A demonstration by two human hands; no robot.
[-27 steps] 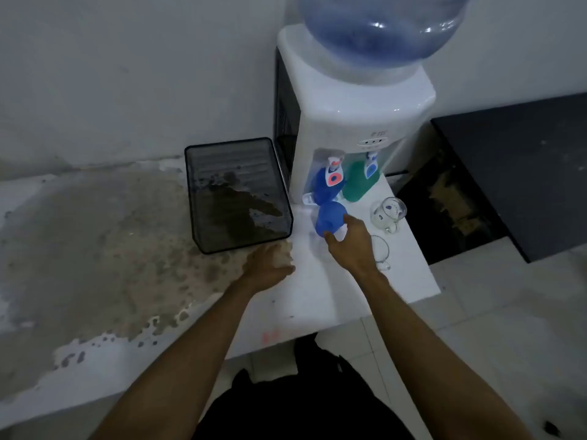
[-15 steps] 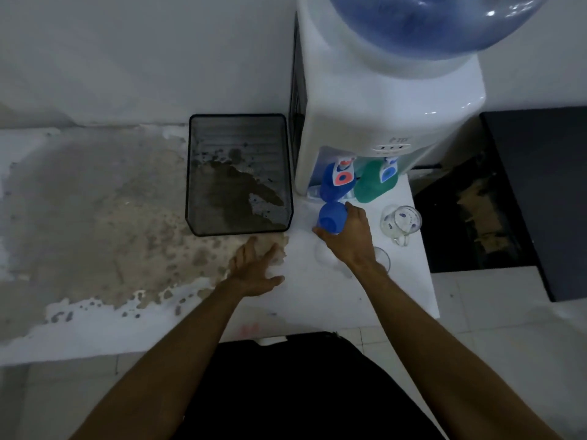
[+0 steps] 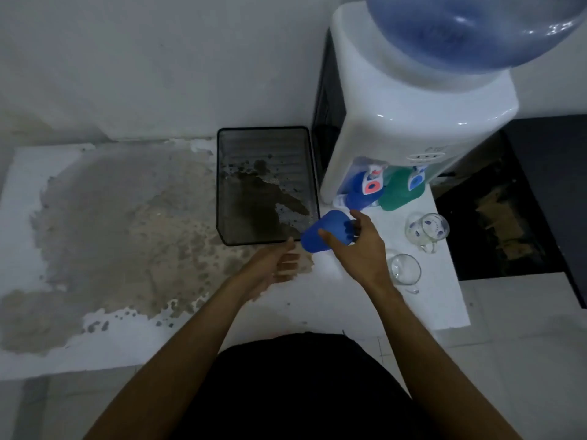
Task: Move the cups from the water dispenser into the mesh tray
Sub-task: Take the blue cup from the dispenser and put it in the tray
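Beside the mesh tray [image 3: 222, 185], my right hand [image 3: 359, 249] is gripping a blue cup [image 3: 320, 231]. Left hand [image 3: 279, 265] is hovering open, empty. Next, I'm lowering it inside.

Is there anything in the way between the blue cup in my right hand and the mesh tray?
Nothing visible. The blue cup in the right hand is already at the mesh tray's near right corner. The left hand sits just below that corner, outside the tray.
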